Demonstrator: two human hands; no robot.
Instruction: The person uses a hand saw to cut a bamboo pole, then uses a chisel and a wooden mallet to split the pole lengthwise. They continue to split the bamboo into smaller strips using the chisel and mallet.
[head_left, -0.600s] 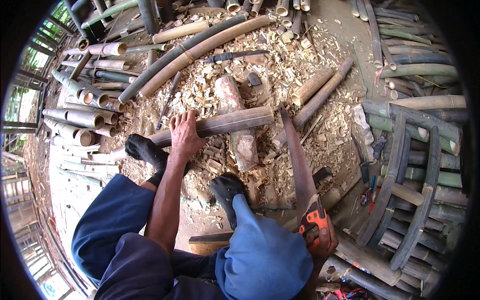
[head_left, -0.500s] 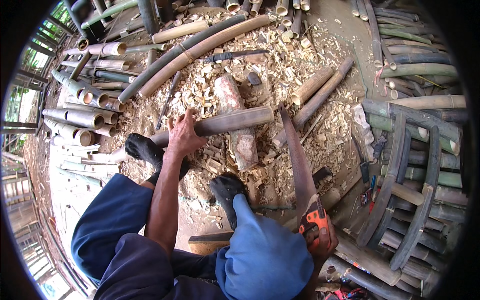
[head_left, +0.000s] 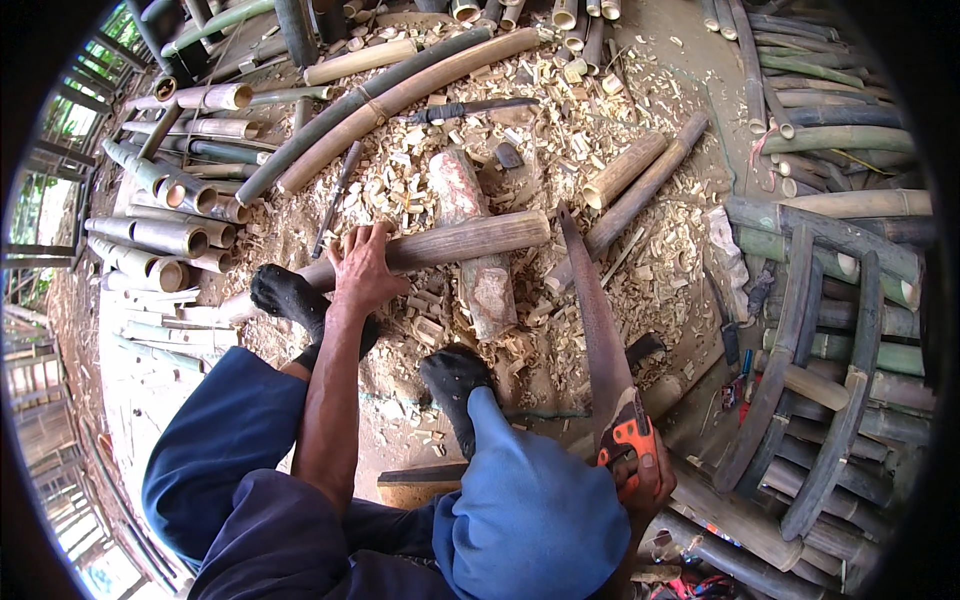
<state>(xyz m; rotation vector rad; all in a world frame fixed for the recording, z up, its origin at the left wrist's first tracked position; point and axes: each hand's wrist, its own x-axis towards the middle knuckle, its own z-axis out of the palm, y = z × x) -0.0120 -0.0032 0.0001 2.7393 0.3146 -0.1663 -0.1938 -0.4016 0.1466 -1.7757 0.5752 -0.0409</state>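
My left hand (head_left: 368,270) lies over a brown bamboo pole (head_left: 470,240), its fingers curled across the top. The pole rests crosswise on a short, rough-barked log (head_left: 490,300), its left stretch passing by my black-covered foot (head_left: 288,297). At the lower right, my right hand (head_left: 650,478) is wrapped around the orange and black handle of a handsaw (head_left: 597,335). The saw's long, rust-brown blade points away from me, its tip just right of the pole's cut end, apparently a little apart from it.
Wood chips cover the ground around the log. A dark-handled knife (head_left: 470,108) lies beyond it, near two long bamboo poles (head_left: 410,97). Two bamboo pieces (head_left: 625,172) lie to the right. Bamboo stacks (head_left: 160,235) stand left; a bamboo frame (head_left: 790,350) is at right.
My left hand has shifted slightly left and its fingers have bunched closer on the pole. The pole appears slightly turned. The saw and my right hand have barely moved.
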